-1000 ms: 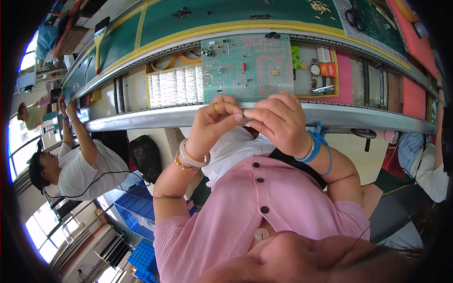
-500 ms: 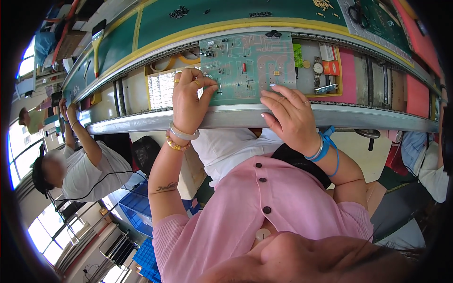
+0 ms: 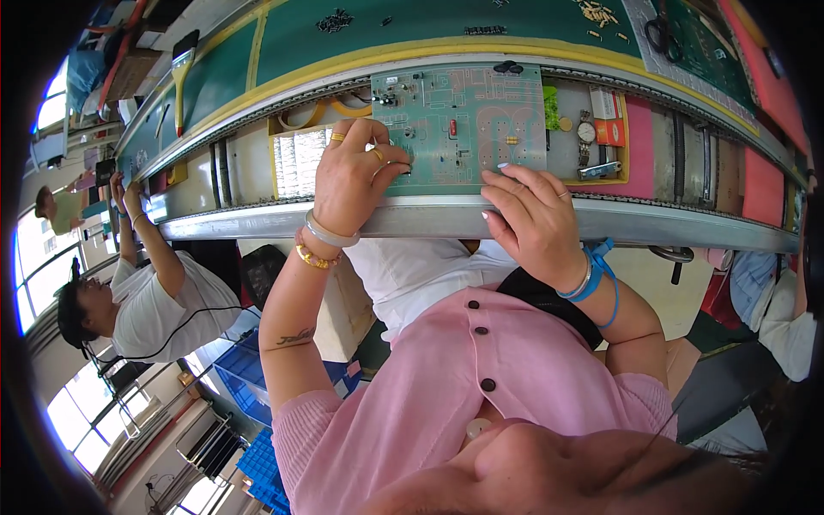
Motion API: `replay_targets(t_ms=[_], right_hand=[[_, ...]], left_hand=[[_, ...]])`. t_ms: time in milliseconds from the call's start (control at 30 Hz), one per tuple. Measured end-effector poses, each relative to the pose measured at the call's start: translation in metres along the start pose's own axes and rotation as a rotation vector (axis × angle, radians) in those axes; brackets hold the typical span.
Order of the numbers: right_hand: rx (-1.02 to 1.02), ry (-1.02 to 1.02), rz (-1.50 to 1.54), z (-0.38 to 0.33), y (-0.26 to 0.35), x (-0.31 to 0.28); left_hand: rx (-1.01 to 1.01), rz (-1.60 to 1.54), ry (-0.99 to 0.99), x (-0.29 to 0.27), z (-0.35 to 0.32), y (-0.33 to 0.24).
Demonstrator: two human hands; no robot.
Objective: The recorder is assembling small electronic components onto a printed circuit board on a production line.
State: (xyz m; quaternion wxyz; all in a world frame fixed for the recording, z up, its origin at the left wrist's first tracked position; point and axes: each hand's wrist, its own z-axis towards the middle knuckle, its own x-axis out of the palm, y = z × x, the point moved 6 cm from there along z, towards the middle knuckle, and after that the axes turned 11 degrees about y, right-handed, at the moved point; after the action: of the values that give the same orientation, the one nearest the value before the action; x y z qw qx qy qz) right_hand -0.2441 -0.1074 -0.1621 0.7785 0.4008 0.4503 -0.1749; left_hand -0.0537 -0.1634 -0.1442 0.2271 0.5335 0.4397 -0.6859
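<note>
A green circuit board [image 3: 438, 176] lies across the two rails of a chain conveyor. Several small components stand on it, among them a red one [image 3: 452, 129] and a striped resistor [image 3: 512, 140]. My left hand [image 3: 356, 176] is over the board's near left corner. Its thumb and forefinger pinch a small black electronic component [image 3: 408, 172], mostly hidden by the fingertips, at the board's surface. My right hand [image 3: 539, 219] hovers at the near right edge, fingers apart and holding nothing, with the fingertips over the board.
Behind the conveyor, a green bench holds black parts [image 3: 335, 21], pale parts [image 3: 598, 12], a brush [image 3: 180, 81] and scissors [image 3: 661, 36]. Below the board sits a yellow-edged box with a wristwatch [image 3: 585, 133]. The near metal rail [image 3: 429, 216] runs before me. Another person [image 3: 163, 300] works at left.
The whole view has shifted slightly, board and bench together. My left hand stays pinched at the same corner of the board; my right hand still hovers at its near edge.
</note>
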Motion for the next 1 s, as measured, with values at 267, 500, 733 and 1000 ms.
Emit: replay_targets(t_ms=[267, 500, 733, 1000], right_hand=[[0.021, -0.012, 0.030, -0.001, -0.002, -0.001], [0.022, -0.018, 0.030, -0.001, 0.001, -0.001], [0.004, -0.010, -0.023, -0.002, 0.001, -0.002], [0.003, -0.032, -0.011, -0.005, 0.003, 0.000]], left_hand=[[0.052, -0.345, 0.079, -0.017, 0.035, 0.023], [-0.100, 0.017, -0.286, -0.025, 0.109, 0.085], [-0.185, 0.050, -0.193, -0.016, 0.124, 0.096], [-0.160, 0.240, -0.194, -0.014, 0.118, 0.080]])
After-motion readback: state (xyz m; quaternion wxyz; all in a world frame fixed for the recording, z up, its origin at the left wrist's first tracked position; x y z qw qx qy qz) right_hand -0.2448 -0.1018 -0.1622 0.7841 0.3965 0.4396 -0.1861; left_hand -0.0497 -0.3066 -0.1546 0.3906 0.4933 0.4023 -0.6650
